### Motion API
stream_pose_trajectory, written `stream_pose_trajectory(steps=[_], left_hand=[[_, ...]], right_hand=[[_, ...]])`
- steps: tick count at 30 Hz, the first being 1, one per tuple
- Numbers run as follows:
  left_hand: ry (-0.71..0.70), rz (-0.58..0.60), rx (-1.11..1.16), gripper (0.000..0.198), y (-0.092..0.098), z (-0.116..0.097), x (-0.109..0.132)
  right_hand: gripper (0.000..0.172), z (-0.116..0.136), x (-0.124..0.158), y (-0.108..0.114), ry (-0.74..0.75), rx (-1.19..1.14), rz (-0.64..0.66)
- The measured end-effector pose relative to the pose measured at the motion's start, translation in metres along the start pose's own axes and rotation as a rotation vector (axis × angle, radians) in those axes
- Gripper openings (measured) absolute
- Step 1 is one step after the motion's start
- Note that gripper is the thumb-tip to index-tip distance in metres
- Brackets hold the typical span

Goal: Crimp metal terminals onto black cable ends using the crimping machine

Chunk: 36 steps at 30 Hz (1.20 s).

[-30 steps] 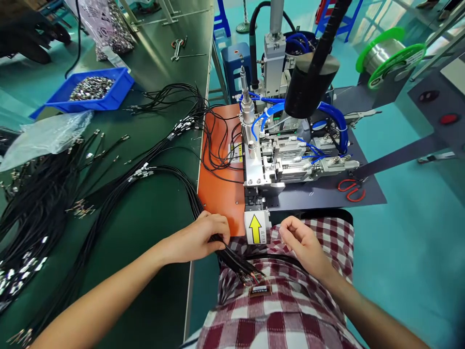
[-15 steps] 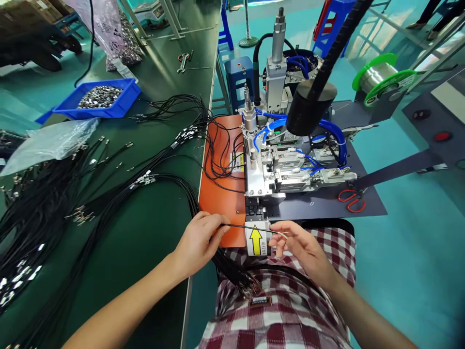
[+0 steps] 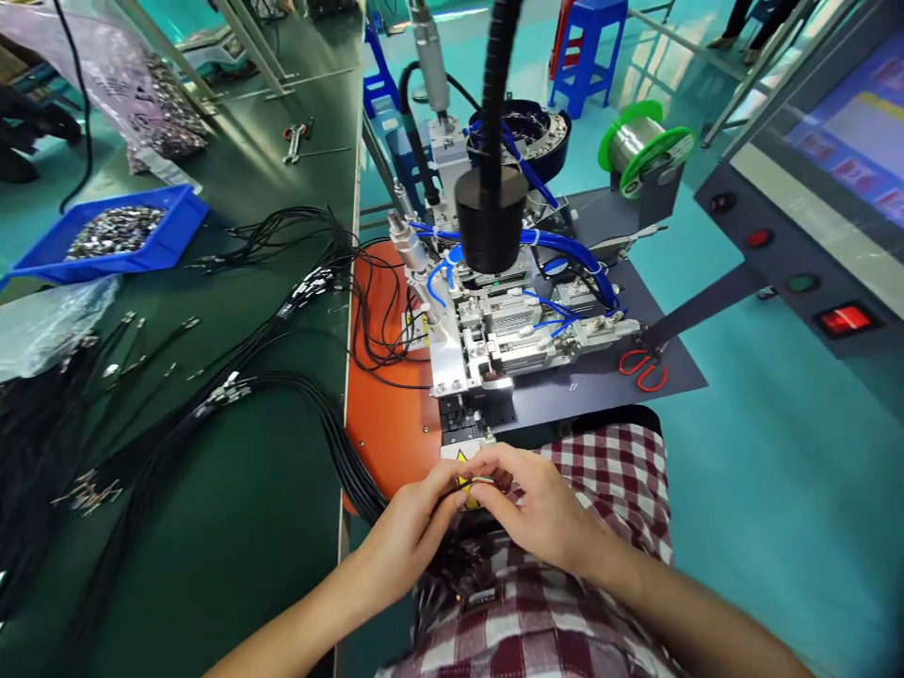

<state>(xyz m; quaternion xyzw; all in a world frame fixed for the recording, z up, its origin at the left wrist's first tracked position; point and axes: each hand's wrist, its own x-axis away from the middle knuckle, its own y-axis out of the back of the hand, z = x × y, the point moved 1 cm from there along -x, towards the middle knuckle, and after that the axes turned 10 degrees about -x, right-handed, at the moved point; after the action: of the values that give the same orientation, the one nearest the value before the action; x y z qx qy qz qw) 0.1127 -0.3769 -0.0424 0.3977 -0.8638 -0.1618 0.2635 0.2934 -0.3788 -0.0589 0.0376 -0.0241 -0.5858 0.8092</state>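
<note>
My left hand and my right hand meet just in front of the small machine, over my checked lap. Both are closed in a pinch on the stripped end of a thin black cable, whose fine wire tips show between the fingertips. The hands partly hide the yellow arrow label on the machine's front. A thick bundle of black cables runs from the green bench over its edge and under my left hand.
An orange mat holds looped cables left of the machine. More cable bundles with metal terminals lie across the bench. A blue bin of metal parts, a plastic bag, red scissors, a solder spool and a control panel surround it.
The hands came together: from a cable stretched between them at the label, both now pinch its tip close together. The head has turned right, shifting the whole scene left.
</note>
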Motion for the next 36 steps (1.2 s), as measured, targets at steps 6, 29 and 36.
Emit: stream_pose_trajectory(steps=[6,29,36], left_hand=[[0.048,-0.004,-0.045,0.016,-0.003,0.0,-0.004],[-0.251,-0.103,-0.485,0.017,0.003,0.013,-0.01],[-0.191,-0.068,-0.394,0.014,0.004,0.008,-0.003]], right_hand=[[0.012,-0.005,0.003,0.012,-0.082,0.025,-0.039],[0.012,-0.02,-0.002,0.008,-0.156,-0.187,0.004],[0.009,-0.022,0.003,0.01,-0.141,-0.156,0.041]])
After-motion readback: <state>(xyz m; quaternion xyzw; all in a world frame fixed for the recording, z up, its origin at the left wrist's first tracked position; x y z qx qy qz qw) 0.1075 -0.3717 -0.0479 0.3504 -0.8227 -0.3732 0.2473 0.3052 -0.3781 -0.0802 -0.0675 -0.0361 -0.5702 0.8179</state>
